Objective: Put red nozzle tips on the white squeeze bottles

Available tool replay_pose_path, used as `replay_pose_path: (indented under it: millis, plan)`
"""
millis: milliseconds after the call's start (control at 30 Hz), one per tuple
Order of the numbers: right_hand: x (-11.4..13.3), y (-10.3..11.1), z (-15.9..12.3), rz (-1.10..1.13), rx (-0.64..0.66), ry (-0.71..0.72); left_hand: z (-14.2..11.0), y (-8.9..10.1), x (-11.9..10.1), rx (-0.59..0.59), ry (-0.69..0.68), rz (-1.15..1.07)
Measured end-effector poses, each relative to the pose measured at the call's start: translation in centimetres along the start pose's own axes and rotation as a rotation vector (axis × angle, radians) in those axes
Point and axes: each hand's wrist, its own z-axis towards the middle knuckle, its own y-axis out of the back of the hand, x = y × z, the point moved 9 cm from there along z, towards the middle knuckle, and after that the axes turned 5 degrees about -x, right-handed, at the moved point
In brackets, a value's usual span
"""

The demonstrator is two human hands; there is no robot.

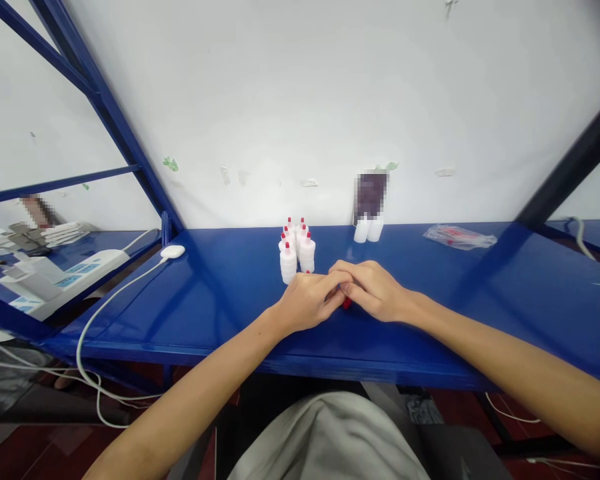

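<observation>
My left hand (307,301) and my right hand (373,289) meet over the middle of the blue shelf (220,293), fingers curled together around a small item with a red part (347,304) showing beneath them. Most of that item is hidden by the fingers. Just behind my left hand stands a cluster of several small white bottles with red caps (295,250), upright and close together. Two white uncapped bottles (369,230) stand against the wall to the right of the cluster.
A clear plastic bag with red pieces (459,237) lies at the back right. A white cable with a small white puck (173,252) runs off the left edge. A white power strip (75,273) sits on the neighbouring shelf. Blue frame struts (110,113) rise at the left.
</observation>
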Motion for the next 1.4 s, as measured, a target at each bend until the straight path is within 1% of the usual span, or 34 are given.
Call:
replay_pose_path:
  millis: [100,167,233,300,367,400,467,533,633,733,800,867,933,1000,1100,1167,1233,1333,1400]
  plan:
    - [-0.4,0.0,0.1,-0.034,0.008,0.023,0.0,0.6,0.1,0.026,0.032,0.002]
    - [-1.4,0.3,0.2,-0.096,-0.014,-0.006,0.0,1.6,0.6,-0.004,0.092,0.009]
    - [-3.0,1.1,0.1,-0.137,-0.069,-0.097,-0.2,2.9,1.8,-0.053,0.191,0.056]
    - [-4.7,2.1,-0.2,-0.150,-0.152,-0.210,-0.5,3.7,3.2,-0.066,0.301,0.159]
    - [-5.9,3.2,-0.6,-0.160,-0.254,-0.294,-0.7,3.9,4.4,-0.035,0.397,0.281]
    - [-6.1,3.7,-0.8,-0.158,-0.300,-0.306,-0.8,3.9,4.9,-0.014,0.431,0.338]
    - [-6.1,4.3,-1.0,-0.118,-0.360,-0.280,-1.0,3.6,5.3,0.030,0.467,0.429]
    - [-5.9,4.3,-0.9,-0.054,-0.365,-0.243,-1.0,3.4,5.4,0.055,0.473,0.494]
    - [-5.9,3.2,-0.5,0.003,-0.279,-0.229,-1.0,3.4,5.3,0.073,0.481,0.558]
    - [-6.4,2.0,-0.1,0.028,-0.177,-0.240,-1.2,3.2,5.4,0.118,0.492,0.599]
    - [-7.3,1.7,-0.1,0.098,-0.182,-0.289,-1.3,2.9,5.6,0.151,0.490,0.605]
    - [-8.4,1.8,-0.3,0.187,-0.219,-0.360,-1.3,2.7,5.7,0.168,0.486,0.597]
    - [-9.3,1.8,-0.6,0.225,-0.238,-0.414,-1.4,2.5,5.8,0.187,0.490,0.594]
    - [-9.5,1.7,-0.8,0.214,-0.236,-0.418,-1.5,2.3,6.0,0.214,0.501,0.601]
    - [-8.5,1.5,-0.7,0.153,-0.176,-0.350,-1.4,2.2,5.7,0.213,0.494,0.590]
    - [-7.4,1.0,-0.5,0.094,-0.083,-0.288,-1.1,2.1,5.1,0.190,0.441,0.535]
    - [-6.4,0.4,-0.3,0.045,0.027,-0.235,-0.9,1.5,4.2,0.199,0.346,0.451]
    - [-5.5,-0.2,-0.2,0.008,0.159,-0.190,-0.9,0.3,2.7,0.270,0.185,0.356]
    - [-5.1,-0.4,-0.2,0.010,0.215,-0.167,-1.0,-0.2,2.1,0.303,0.116,0.335]
